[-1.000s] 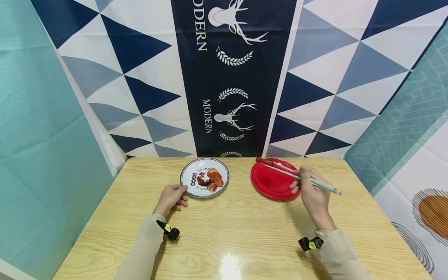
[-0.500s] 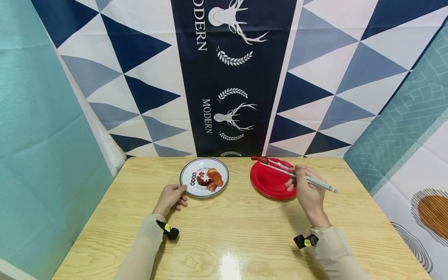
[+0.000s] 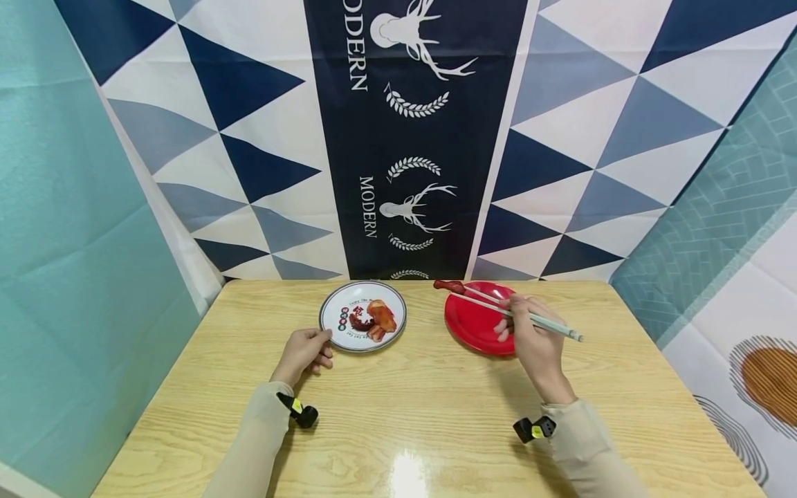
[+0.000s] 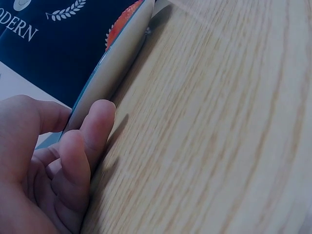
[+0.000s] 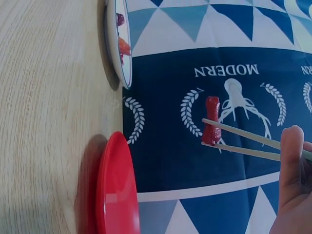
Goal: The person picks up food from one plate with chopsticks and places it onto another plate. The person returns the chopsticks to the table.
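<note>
In the head view my left hand (image 3: 302, 354) pinches the near-left rim of a white plate (image 3: 336, 337) with a dark edge; orange-brown and dark red food lies on it. The left wrist view shows thumb and fingers on either side of the plate's rim (image 4: 100, 80). My right hand (image 3: 537, 346) grips pale green-ended chopsticks (image 3: 479, 302). Their tips clasp a glossy dark red strip of food (image 3: 450, 286), raised near the upper-left edge of a red plate (image 3: 462, 324). In the right wrist view this strip (image 5: 212, 121) crosses both chopstick tips, apart from either plate.
Both plates stand near the back edge of a light wood table (image 3: 398, 408), with a gap between them. Directly behind rises a patterned cloth backdrop (image 3: 407, 138). A teal cloth (image 3: 93, 228) hangs on the left, and another patterned cloth (image 3: 735, 277) on the right.
My right hand has moved left, carrying the chopsticks and the red food strip from over the red plate to past its left edge. The left hand and white plate stay put.
</note>
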A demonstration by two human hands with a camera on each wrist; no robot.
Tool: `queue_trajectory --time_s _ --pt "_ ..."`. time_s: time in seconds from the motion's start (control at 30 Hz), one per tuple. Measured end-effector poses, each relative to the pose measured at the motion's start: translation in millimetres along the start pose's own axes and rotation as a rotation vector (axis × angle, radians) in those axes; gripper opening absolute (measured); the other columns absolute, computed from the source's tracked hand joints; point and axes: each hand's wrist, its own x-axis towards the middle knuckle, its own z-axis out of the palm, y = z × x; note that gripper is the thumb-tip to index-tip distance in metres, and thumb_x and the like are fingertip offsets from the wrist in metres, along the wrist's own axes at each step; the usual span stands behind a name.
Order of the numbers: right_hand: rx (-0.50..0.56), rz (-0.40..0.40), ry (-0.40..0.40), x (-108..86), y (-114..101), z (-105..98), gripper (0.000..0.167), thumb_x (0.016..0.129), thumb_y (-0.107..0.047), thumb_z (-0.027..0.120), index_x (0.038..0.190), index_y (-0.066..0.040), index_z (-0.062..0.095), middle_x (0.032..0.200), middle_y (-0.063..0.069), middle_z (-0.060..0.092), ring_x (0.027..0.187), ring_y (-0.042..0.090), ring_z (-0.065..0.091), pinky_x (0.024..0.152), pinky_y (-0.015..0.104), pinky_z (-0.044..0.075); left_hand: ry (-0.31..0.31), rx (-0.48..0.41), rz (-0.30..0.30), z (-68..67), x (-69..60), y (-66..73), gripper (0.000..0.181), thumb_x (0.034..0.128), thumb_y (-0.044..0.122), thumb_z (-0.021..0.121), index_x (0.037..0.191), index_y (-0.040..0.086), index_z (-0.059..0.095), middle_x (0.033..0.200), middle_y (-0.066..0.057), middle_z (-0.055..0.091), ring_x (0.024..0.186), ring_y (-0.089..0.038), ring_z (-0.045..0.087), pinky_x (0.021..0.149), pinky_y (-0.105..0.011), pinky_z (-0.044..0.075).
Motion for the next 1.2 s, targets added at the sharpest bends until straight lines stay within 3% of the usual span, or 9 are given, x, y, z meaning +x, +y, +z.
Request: queue_trajectory --time_s 0.1,0.23,0.63,0.87,1.1,1.2 --pt "-0.009 0.000 -0.010 0.5 6.8 0.1 0.027 0.106 -0.007 0.056 0.095 0.011 0.074 0.068 0.013 0.067 0.048 0.019 0.064 0.048 0.024 0.057 0.001 -0.003 -0.002 0.1 -0.5 0.5 0.033 0.1061 0.031 0.056 0.101 0.001 0.070 0.075 -0.005 0.068 0.056 -0.013 0.067 0.045 -0.023 0.049" --pt "-0.015 -0.009 -0.015 1.0 9.6 0.0 0.029 0.106 -0.012 0.057 0.095 0.009 0.074 0.070 0.005 0.068 0.050 0.016 0.065 0.049 0.024 0.057 -0.001 -0.002 -0.004 0.0 -1.1 0.7 0.033 0.1061 0.031 0.056 0.102 0.001 0.070 0.075 -0.005 0.068 0.056 -0.012 0.067 0.045 -0.023 0.049" --pt "-0.017 -0.019 -0.015 2.1 4.3 6.0 0.024 0.104 -0.003 0.058 0.091 0.010 0.074 0.070 -0.003 0.067 0.049 0.018 0.064 0.050 0.023 0.057 0.000 0.005 0.000 0.1 0.8 -1.4 0.035 0.1060 0.031 0.056 0.114 -0.001 0.070 0.076 -0.006 0.068 0.056 -0.012 0.068 0.045 -0.023 0.049" --pt "-0.010 -0.024 -0.039 0.9 6.4 11.7 0.025 0.104 -0.006 0.059 0.091 0.010 0.074 0.068 0.005 0.068 0.048 0.023 0.064 0.049 0.025 0.058 0.003 0.014 0.006 -0.5 1.1 -0.6 0.036 0.1061 0.030 0.056 0.117 -0.002 0.069 0.075 -0.006 0.069 0.055 -0.012 0.067 0.044 -0.023 0.049" --pt "0.007 -0.042 -0.059 -0.5 10.7 12.0 0.023 0.104 -0.006 0.059 0.093 0.008 0.074 0.068 -0.001 0.068 0.048 0.023 0.064 0.048 0.025 0.057 0.000 0.008 0.008 -0.7 1.7 -1.5 0.036 0.1058 0.030 0.056 0.115 -0.002 0.070 0.075 -0.006 0.069 0.056 -0.012 0.068 0.044 -0.023 0.050" --pt "0.015 -0.045 -0.067 -0.7 4.1 14.4 0.022 0.103 -0.002 0.059 0.093 0.011 0.073 0.067 0.007 0.068 0.048 0.021 0.064 0.049 0.023 0.057 0.001 0.008 0.011 -0.8 1.8 -1.5 0.036 0.1057 0.030 0.057 0.115 -0.002 0.070 0.075 -0.006 0.069 0.056 -0.013 0.068 0.045 -0.023 0.050"
